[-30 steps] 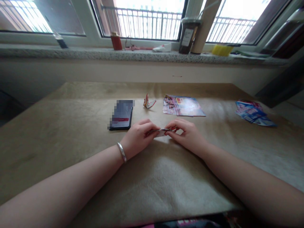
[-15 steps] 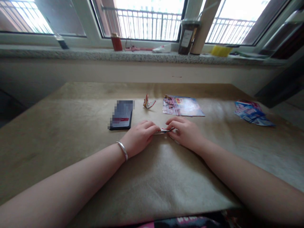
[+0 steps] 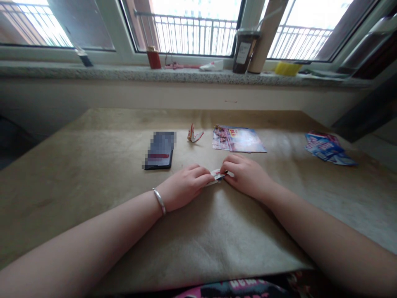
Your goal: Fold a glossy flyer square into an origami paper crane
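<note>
A small piece of folded printed paper, white with darker print, is held just above or on the tabletop between my hands. My left hand, with a silver bangle at the wrist, pinches its left end. At the other end, the fingers of my right hand close on the paper's edge. My fingers cover part of it, so its full shape is hidden. Beyond my hands stands a small folded paper piece with red edges. Printed leaflets lie overlapping behind my right hand.
A phone lies to the left of the folded piece. Blue printed leaflets are fanned out at the right of the table. On the stone windowsill stand a red container, a dark jar and a yellow object.
The paper between my hands has tilted, and more of its surface shows. My left hand has shifted slightly right and nearer; my right hand has moved slightly right.
</note>
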Demonstrator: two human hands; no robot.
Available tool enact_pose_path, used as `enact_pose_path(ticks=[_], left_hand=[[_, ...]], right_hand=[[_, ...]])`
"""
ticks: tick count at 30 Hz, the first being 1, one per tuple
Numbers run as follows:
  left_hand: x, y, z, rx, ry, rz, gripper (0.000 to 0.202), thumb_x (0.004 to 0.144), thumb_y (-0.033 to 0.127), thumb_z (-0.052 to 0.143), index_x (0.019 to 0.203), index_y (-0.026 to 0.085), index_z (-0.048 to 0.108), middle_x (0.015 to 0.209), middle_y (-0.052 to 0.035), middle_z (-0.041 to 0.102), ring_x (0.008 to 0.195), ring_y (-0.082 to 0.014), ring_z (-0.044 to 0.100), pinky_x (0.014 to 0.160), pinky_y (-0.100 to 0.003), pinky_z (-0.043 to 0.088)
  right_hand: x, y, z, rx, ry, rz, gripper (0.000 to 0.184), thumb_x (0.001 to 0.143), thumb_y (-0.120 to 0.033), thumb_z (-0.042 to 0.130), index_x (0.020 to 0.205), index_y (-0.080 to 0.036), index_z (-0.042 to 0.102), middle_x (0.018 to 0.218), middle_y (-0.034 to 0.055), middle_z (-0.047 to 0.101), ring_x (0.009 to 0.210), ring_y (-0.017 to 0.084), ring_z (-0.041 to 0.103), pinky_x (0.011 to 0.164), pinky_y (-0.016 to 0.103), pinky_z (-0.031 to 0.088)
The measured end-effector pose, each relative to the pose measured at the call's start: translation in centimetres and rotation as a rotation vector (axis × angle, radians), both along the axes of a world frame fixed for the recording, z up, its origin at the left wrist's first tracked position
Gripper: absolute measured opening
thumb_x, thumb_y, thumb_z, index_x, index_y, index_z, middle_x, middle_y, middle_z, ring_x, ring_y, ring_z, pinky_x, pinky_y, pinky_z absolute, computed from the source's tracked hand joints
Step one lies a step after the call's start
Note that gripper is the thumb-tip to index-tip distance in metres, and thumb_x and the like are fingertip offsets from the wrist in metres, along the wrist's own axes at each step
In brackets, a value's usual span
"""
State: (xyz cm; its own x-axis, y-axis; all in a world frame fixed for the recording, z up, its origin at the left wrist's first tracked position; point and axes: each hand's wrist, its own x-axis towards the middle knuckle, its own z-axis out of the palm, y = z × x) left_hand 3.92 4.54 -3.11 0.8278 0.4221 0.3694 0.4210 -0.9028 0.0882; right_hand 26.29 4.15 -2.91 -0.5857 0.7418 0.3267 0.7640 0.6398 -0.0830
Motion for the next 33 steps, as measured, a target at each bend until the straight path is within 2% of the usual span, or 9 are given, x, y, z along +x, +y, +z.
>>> enact_pose_path(ticks=[6, 10, 12, 16, 22, 25, 33], left_hand=[[0.1, -0.7, 0.5, -0.067, 0.009, -0.106, 0.025, 0.084, 0.021, 0.053, 0.107, 0.014, 0.059, 0.102, -0.0087, 0.063, 0.097, -0.0193, 0.055, 0.087, -0.031, 0.049], [0.1, -1.1, 0.4, -0.061, -0.024, -0.094, 0.024, 0.088, 0.018, 0.045, 0.104, 0.013, 0.062, 0.102, -0.0083, 0.067, 0.09, -0.0171, 0.06, 0.085, -0.031, 0.051], [0.0, -1.0, 0.2, -0.028, -0.031, -0.118, 0.024, 0.087, 0.016, 0.045, 0.103, 0.013, 0.062, 0.11, -0.0084, 0.065, 0.089, -0.0167, 0.062, 0.083, -0.03, 0.053], [0.2, -0.9, -0.1, -0.017, -0.057, -0.123, 0.026, 0.087, 0.011, 0.043, 0.104, 0.013, 0.063, 0.106, -0.0073, 0.067, 0.098, -0.0166, 0.06, 0.087, -0.03, 0.052], [0.3, -0.9, -0.2, -0.062, -0.059, -0.128, 0.02, 0.089, 0.015, 0.046, 0.099, 0.015, 0.064, 0.11, -0.0063, 0.066, 0.111, -0.0162, 0.056, 0.094, -0.031, 0.049], [0.3, -0.9, -0.2, -0.044, -0.023, -0.123, 0.02, 0.09, 0.016, 0.044, 0.097, 0.014, 0.063, 0.11, -0.007, 0.065, 0.104, -0.0163, 0.059, 0.091, -0.03, 0.051], [0.3, -0.6, 0.0, -0.054, 0.043, -0.072, 0.018, 0.09, 0.02, 0.047, 0.099, 0.015, 0.062, 0.103, -0.0069, 0.065, 0.094, -0.0161, 0.062, 0.086, -0.029, 0.05]], right_hand=[[0.3, -0.5, 0.8, -0.072, -0.067, -0.035, 0.009, 0.08, -0.019, 0.054, 0.084, -0.023, 0.061, 0.092, 0.0024, 0.059, 0.088, 0.017, 0.055, 0.073, 0.026, 0.041], [0.2, -0.6, 0.7, -0.1, -0.054, -0.094, 0.014, 0.08, -0.018, 0.052, 0.087, -0.024, 0.062, 0.094, 0.0021, 0.06, 0.089, 0.018, 0.057, 0.074, 0.027, 0.042], [-0.1, -0.6, 0.5, -0.106, -0.039, -0.113, 0.017, 0.081, -0.019, 0.05, 0.091, -0.025, 0.063, 0.095, 0.0021, 0.061, 0.09, 0.018, 0.057, 0.075, 0.027, 0.042], [-0.4, -0.7, 0.3, -0.117, 0.006, -0.112, 0.017, 0.082, -0.023, 0.049, 0.092, -0.022, 0.064, 0.095, 0.0037, 0.065, 0.091, 0.019, 0.058, 0.079, 0.028, 0.043], [-0.5, -1.2, 0.9, -0.146, 0.012, -0.113, 0.02, 0.083, -0.028, 0.05, 0.092, -0.02, 0.066, 0.094, 0.0051, 0.068, 0.089, 0.021, 0.06, 0.078, 0.031, 0.045], [-0.4, -1.2, 0.9, -0.15, 0.029, -0.122, 0.02, 0.083, -0.033, 0.052, 0.09, -0.02, 0.067, 0.093, 0.0053, 0.068, 0.09, 0.021, 0.06, 0.077, 0.032, 0.045], [-0.1, -0.4, 0.2, -0.205, 0.114, -0.098, 0.02, 0.081, -0.033, 0.058, 0.093, -0.021, 0.068, 0.098, 0.0057, 0.068, 0.096, 0.022, 0.059, 0.084, 0.035, 0.046]])
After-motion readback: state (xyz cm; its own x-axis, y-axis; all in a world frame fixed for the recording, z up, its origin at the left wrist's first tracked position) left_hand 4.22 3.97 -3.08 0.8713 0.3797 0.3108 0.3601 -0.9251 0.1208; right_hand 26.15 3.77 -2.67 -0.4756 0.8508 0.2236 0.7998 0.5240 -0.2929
